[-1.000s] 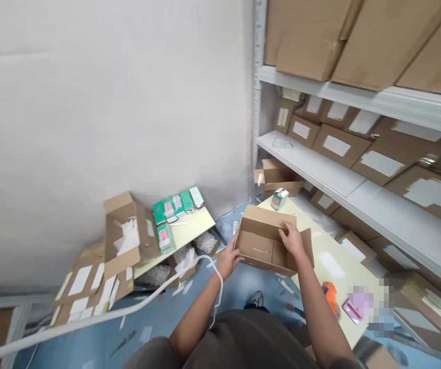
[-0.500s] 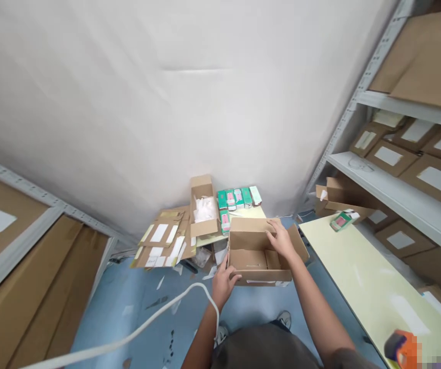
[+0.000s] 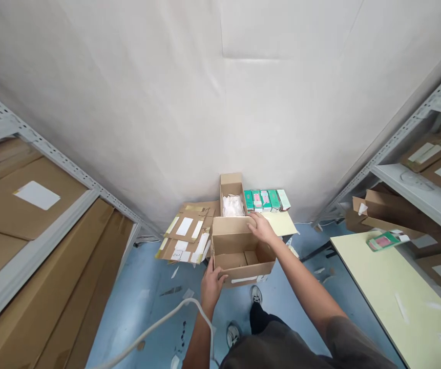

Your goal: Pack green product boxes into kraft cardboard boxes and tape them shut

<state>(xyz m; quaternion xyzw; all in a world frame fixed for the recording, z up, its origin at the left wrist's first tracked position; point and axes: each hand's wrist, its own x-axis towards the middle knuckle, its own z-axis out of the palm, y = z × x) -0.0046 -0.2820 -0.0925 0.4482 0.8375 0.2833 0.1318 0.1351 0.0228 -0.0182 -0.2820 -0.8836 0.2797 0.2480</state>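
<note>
An open cardboard box point(image 3: 249, 270) is held in front of my body, its flaps up and its inside showing bare cardboard. My left hand point(image 3: 211, 286) grips its near left corner, thumb over the near wall. My right hand point(image 3: 261, 229) is closed over the far wall towards the right corner. Just beyond stands another open carton point(image 3: 231, 179) with white plastic wrapping point(image 3: 233, 205) inside. Several small green-and-white boxes point(image 3: 265, 200) line up beside that carton on a pale small table point(image 3: 281, 224).
Flattened cardboard point(image 3: 185, 228) is stacked at the left of the small table. Shelves with cartons flank both sides. A pale yellow table point(image 3: 381, 279) on the right bears a green pack point(image 3: 383, 241). A white cable point(image 3: 166, 316) hangs near my left arm; paper scraps lie on the blue floor.
The view has swung left, and my feet have shifted. Both hands still hold the cardboard box, which now covers part of the flattened cardboard and the carton's front.
</note>
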